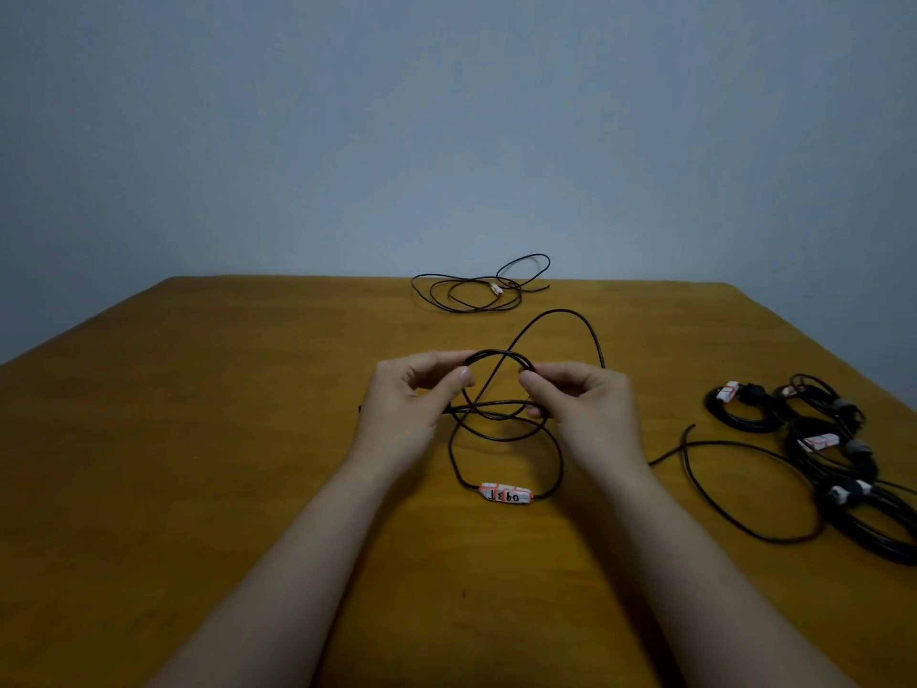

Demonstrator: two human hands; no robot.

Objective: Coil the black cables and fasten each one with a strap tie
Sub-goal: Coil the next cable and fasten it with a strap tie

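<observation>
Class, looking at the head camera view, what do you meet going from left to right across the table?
Left hand pinching the black cable → right hand pinching the same cable → tied cable coils.

Both your bare forearms reach forward from below and angle in toward the middle. Your left hand [417, 399] and right hand [580, 404] face each other, close but apart, fingers curled, each pinching the black cable [496, 354] between thumb and fingertips.
</observation>
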